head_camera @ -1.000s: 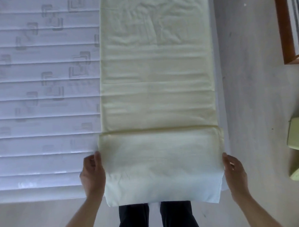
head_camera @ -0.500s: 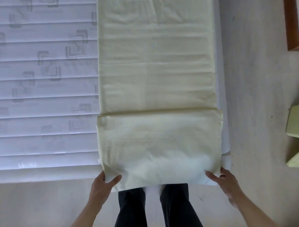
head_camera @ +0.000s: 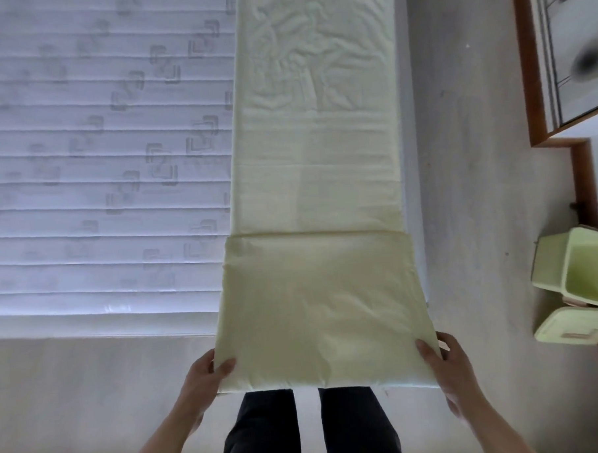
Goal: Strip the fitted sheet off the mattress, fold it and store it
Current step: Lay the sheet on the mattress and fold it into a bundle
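The pale yellow fitted sheet (head_camera: 317,177) lies as a long narrow strip along the right side of the bare white mattress (head_camera: 99,166). Its near end is folded over into a thicker panel that overhangs the mattress foot. My left hand (head_camera: 204,374) grips the panel's near left corner, thumb on top. At the near right corner my right hand (head_camera: 447,367) holds the sheet the same way. The near edge is lifted above my legs.
Two pale green bins (head_camera: 573,269) stand on the floor at the right, beside a wooden-framed cabinet (head_camera: 550,61). Light floor runs along the mattress's right side and in front of its foot, where my dark trouser legs (head_camera: 310,428) stand.
My hands slid from the sides of the folded panel down to its near corners and took hold there. The near edge has come up off the mattress foot.
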